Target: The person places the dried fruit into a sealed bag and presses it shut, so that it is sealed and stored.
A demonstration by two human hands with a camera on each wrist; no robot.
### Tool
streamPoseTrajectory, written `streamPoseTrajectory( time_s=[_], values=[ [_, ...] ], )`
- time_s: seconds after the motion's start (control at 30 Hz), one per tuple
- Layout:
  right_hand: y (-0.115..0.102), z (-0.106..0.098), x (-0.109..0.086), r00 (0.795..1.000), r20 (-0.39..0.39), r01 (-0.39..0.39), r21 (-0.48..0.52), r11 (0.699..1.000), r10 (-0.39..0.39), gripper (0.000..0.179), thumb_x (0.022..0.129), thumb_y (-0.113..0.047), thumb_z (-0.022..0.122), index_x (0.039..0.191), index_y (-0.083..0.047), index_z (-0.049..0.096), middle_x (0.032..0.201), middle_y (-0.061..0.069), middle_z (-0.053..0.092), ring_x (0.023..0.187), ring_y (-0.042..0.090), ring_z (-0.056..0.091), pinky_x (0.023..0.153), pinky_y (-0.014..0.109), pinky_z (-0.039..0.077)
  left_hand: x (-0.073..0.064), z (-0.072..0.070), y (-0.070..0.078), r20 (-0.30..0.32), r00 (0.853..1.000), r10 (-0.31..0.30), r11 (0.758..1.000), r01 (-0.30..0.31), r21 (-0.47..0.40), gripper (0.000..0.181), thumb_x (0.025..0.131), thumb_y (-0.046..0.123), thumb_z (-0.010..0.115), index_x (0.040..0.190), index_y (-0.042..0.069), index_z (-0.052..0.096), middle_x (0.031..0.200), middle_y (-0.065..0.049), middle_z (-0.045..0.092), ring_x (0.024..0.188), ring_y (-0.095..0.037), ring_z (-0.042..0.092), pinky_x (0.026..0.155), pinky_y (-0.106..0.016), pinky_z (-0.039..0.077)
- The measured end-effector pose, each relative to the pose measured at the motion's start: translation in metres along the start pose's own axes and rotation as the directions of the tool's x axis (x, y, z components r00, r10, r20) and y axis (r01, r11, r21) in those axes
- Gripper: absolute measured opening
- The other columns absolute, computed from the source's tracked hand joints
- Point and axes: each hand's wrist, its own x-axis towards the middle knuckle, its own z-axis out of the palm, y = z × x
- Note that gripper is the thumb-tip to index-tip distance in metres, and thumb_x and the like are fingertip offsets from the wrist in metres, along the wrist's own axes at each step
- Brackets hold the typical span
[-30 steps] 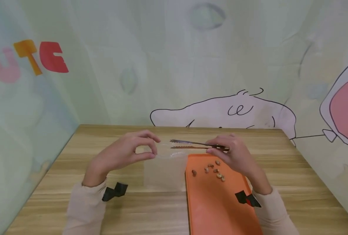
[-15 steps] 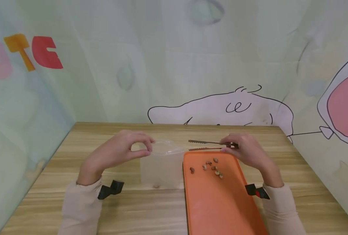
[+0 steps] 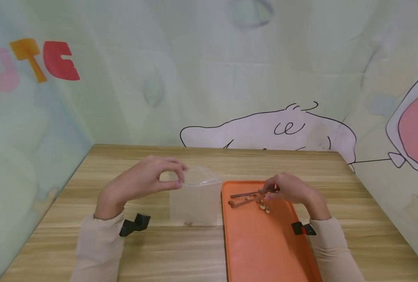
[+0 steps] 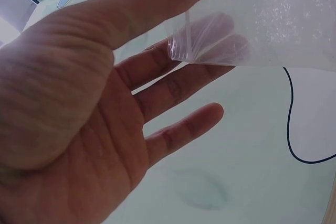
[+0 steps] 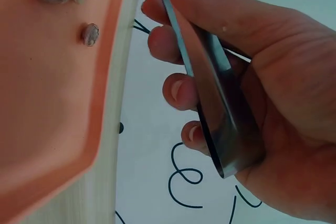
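Note:
My left hand pinches the upper left edge of a clear zip bag between thumb and fingers. The bag's mouth gapes, and a small brownish piece sits at its bottom. In the left wrist view, the bag's corner lies between my thumb and fingers. My right hand grips metal tongs near their bent end, the arms spread low over the orange tray. Small curled brown and cream pieces, like nuts or shells, lie between and beside the tong arms. The right wrist view shows the tongs' bend against my palm.
The tray lies right of the bag on a wood-grain table. A printed cloth backdrop rises behind the table and at both sides. Each wrist wears a black strap piece.
My right hand moved right with the tongs, then down over the tray, bringing their arms around some pieces. A small piece now shows at the bag's bottom. The left hand keeps its pinch.

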Motion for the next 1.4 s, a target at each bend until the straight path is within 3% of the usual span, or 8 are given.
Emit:
streamPoseTrajectory(
  time_s=[0.33, 0.53, 0.63, 0.83, 0.97, 1.13, 1.27, 1.4],
  values=[
    [0.003, 0.006, -0.001, 0.999, -0.033, 0.019, -0.039, 0.999, -0.021, 0.005, 0.091, -0.017, 0.075, 0.089, -0.013, 0.076, 0.077, -0.006, 0.067, 0.065, 0.008, 0.051, 0.058, 0.025, 0.043, 0.004, 0.003, -0.001, 0.041, 0.999, 0.015, 1.000, -0.015, -0.012, 0.011, 0.093, 0.017, 0.073, 0.088, 0.025, 0.068, 0.121, 0.000, 0.069, 0.112, -0.022, 0.065, 0.087, -0.044, 0.052],
    [-0.006, -0.003, -0.006, 0.969, -0.245, 0.021, -0.091, 0.996, -0.043, 0.007, 0.093, -0.017, 0.073, 0.097, -0.013, 0.077, 0.085, -0.005, 0.072, 0.069, 0.005, 0.057, 0.062, 0.029, 0.048, 0.008, 0.006, 0.000, 0.000, 0.999, 0.033, 0.999, -0.033, -0.003, 0.016, 0.090, 0.016, 0.076, 0.084, 0.026, 0.065, 0.123, 0.002, 0.067, 0.110, -0.019, 0.065, 0.085, -0.039, 0.052],
    [-0.016, -0.008, -0.007, 0.903, -0.419, 0.047, -0.127, 0.991, -0.096, 0.009, 0.092, -0.016, 0.074, 0.099, -0.010, 0.076, 0.087, -0.004, 0.072, 0.068, 0.005, 0.058, 0.061, 0.030, 0.049, 0.012, 0.007, 0.000, -0.053, 0.996, 0.068, 0.998, -0.068, 0.004, 0.019, 0.089, 0.014, 0.078, 0.082, 0.026, 0.064, 0.124, 0.002, 0.066, 0.105, -0.017, 0.066, 0.082, -0.037, 0.052],
    [-0.042, -0.014, -0.011, 0.711, -0.662, 0.159, -0.176, 0.971, -0.236, 0.011, 0.086, -0.005, 0.078, 0.096, -0.006, 0.075, 0.077, -0.004, 0.066, 0.056, 0.004, 0.045, 0.049, 0.021, 0.037, 0.018, 0.010, 0.001, -0.106, 0.986, 0.129, 0.992, -0.129, 0.010, 0.018, 0.088, 0.013, 0.078, 0.081, 0.024, 0.065, 0.123, 0.001, 0.066, 0.099, -0.015, 0.067, 0.080, -0.034, 0.052],
    [-0.061, -0.015, -0.013, 0.645, -0.681, 0.269, -0.223, 0.937, -0.347, 0.017, 0.082, 0.001, 0.080, 0.096, -0.007, 0.075, 0.081, -0.005, 0.067, 0.058, 0.003, 0.048, 0.051, 0.017, 0.038, 0.019, 0.013, 0.002, -0.094, 0.988, 0.126, 0.992, -0.126, 0.006, 0.017, 0.088, 0.014, 0.078, 0.081, 0.024, 0.066, 0.123, 0.000, 0.066, 0.097, -0.014, 0.067, 0.081, -0.036, 0.052],
    [-0.074, -0.012, -0.012, 0.662, -0.612, 0.340, -0.271, 0.901, -0.433, 0.020, 0.081, -0.001, 0.081, 0.097, -0.009, 0.074, 0.087, -0.005, 0.071, 0.062, 0.000, 0.053, 0.054, 0.017, 0.043, 0.020, 0.016, 0.003, -0.070, 0.991, 0.117, 0.993, -0.116, 0.023, 0.016, 0.088, 0.015, 0.078, 0.081, 0.024, 0.066, 0.124, -0.001, 0.066, 0.094, -0.015, 0.067, 0.082, -0.036, 0.052],
    [-0.072, -0.012, -0.015, 0.707, -0.590, 0.321, -0.222, 0.921, -0.389, 0.020, 0.083, -0.002, 0.080, 0.100, -0.009, 0.074, 0.087, -0.006, 0.071, 0.061, 0.001, 0.052, 0.054, 0.019, 0.044, 0.019, 0.017, 0.003, -0.067, 0.991, 0.115, 0.993, -0.113, 0.037, 0.016, 0.088, 0.016, 0.079, 0.082, 0.023, 0.066, 0.124, -0.001, 0.066, 0.095, -0.016, 0.067, 0.083, -0.037, 0.052],
    [-0.063, -0.019, -0.020, 0.726, -0.611, 0.263, -0.175, 0.949, -0.315, 0.021, 0.083, -0.001, 0.079, 0.102, -0.009, 0.074, 0.085, -0.005, 0.069, 0.062, 0.002, 0.050, 0.054, 0.020, 0.042, 0.015, 0.016, 0.002, -0.063, 0.994, 0.091, 0.995, -0.088, 0.048, 0.016, 0.089, 0.015, 0.078, 0.082, 0.024, 0.066, 0.123, -0.001, 0.066, 0.099, -0.018, 0.067, 0.084, -0.038, 0.052]
  ],
)
